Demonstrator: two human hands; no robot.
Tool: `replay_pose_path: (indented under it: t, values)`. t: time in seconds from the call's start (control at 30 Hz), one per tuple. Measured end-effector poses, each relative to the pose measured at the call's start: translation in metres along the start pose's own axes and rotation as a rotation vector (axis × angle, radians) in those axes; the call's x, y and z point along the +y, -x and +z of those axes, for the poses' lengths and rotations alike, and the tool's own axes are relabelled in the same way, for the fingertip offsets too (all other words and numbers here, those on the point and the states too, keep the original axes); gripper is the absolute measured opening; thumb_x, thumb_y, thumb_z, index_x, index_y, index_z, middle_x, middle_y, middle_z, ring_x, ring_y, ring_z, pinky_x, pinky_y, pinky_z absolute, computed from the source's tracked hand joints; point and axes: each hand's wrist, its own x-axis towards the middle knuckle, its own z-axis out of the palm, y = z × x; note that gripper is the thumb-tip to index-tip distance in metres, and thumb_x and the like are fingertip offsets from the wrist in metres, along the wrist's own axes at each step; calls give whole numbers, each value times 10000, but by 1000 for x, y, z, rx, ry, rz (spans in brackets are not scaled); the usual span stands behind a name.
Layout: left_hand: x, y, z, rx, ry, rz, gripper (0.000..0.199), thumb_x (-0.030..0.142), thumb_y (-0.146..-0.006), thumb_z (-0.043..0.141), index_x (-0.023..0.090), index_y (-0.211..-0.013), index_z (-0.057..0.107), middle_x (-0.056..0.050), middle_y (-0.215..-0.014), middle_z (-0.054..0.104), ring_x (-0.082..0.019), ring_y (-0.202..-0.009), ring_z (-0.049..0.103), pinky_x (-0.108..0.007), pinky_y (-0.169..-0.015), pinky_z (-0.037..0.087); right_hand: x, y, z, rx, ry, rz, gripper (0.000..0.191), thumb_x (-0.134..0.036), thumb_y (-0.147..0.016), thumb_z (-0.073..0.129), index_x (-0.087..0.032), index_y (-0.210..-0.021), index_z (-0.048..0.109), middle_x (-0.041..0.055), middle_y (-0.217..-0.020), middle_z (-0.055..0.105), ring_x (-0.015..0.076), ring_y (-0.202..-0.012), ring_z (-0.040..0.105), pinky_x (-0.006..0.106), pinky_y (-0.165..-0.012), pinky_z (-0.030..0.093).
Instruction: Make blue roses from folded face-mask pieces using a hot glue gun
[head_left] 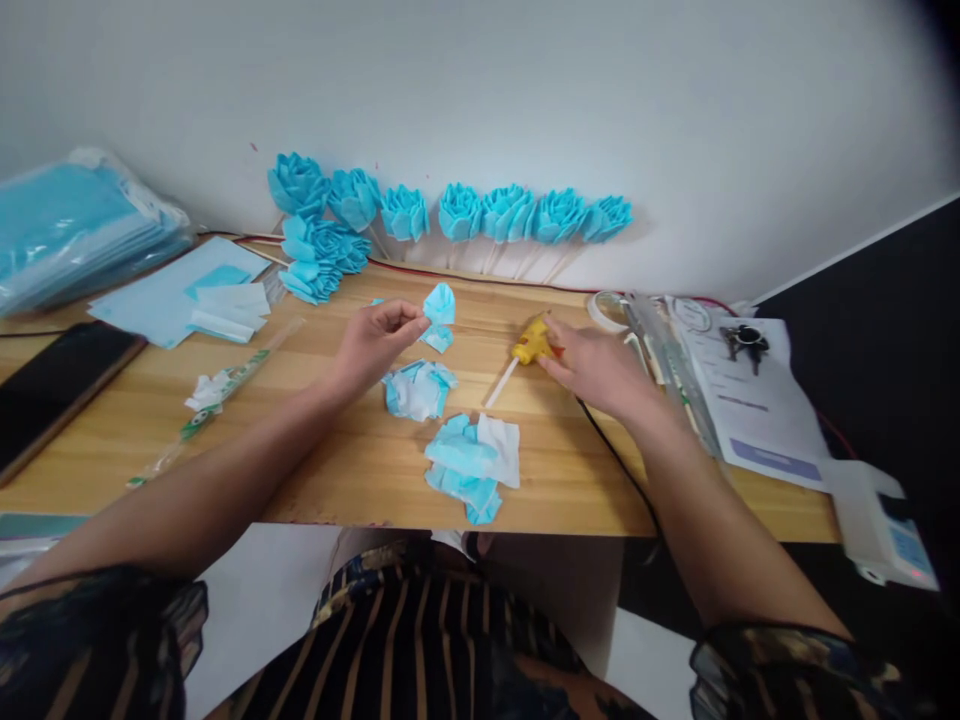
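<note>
My left hand is closed in a pinch on a light-blue petal, held above the wooden table. Just below that petal lies another blue piece. My right hand is around the rear of a yellow glue gun, its fingers slightly blurred and partly hiding the gun. A white glue stick sticks out of the gun toward me. Between my forearms are two loose piles of blue and white petals, a nearer one and a farther one.
Several blue flowers on sticks lean along the wall. To the left are a plastic pack of blue sheets, cut sheets and a phone. Tape, papers and keys lie right. A black cord crosses the front edge.
</note>
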Motion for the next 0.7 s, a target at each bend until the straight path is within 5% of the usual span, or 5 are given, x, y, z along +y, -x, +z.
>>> replay_pose_path:
  t: [0.17, 0.3, 0.37, 0.53, 0.7]
  values:
    - [-5, -5, -3, 59, 16, 18, 244, 404, -762, 715, 172, -763, 640, 17, -634, 567, -98, -590, 475, -240, -576, 375, -3, 11, 29, 31, 100, -19, 522, -305, -941, 474, -99, -1420, 471, 220, -1256, 670, 345, -1061, 651, 418, -837, 495]
    - [-9, -8, -3, 84, 43, 16, 222, 379, -763, 705, 167, -757, 639, 26, -613, 546, -87, -574, 456, -229, -559, 356, 6, 10, 38, 84, -32, 0, 556, -250, -919, 455, -73, -1446, 431, 236, -1216, 672, 364, -1099, 631, 471, -880, 496]
    - [-11, -8, -3, 75, 43, 14, 218, 369, -764, 699, 158, -754, 644, 26, -618, 549, -83, -572, 454, -228, -556, 346, 12, 7, 33, 117, -291, 56, 573, -289, -898, 495, -116, -1442, 440, 205, -1210, 681, 348, -1083, 646, 488, -872, 515]
    - [-14, -8, -2, 59, 35, -7, 255, 398, -751, 713, 151, -748, 647, 24, -629, 561, -84, -575, 454, -229, -562, 348, 7, -1, 8, 45, -1399, 129, 409, -429, -883, 531, -233, -1238, 579, 115, -1160, 699, 258, -982, 695, 389, -712, 586]
    - [-12, -6, -2, 36, -23, -34, 314, 458, -743, 726, 151, -762, 663, -10, -701, 634, -107, -634, 496, -237, -595, 377, -19, -11, 3, -16, -1662, 120, 358, -517, -786, 668, -228, -997, 643, 81, -983, 718, 217, -867, 689, 272, -540, 533]
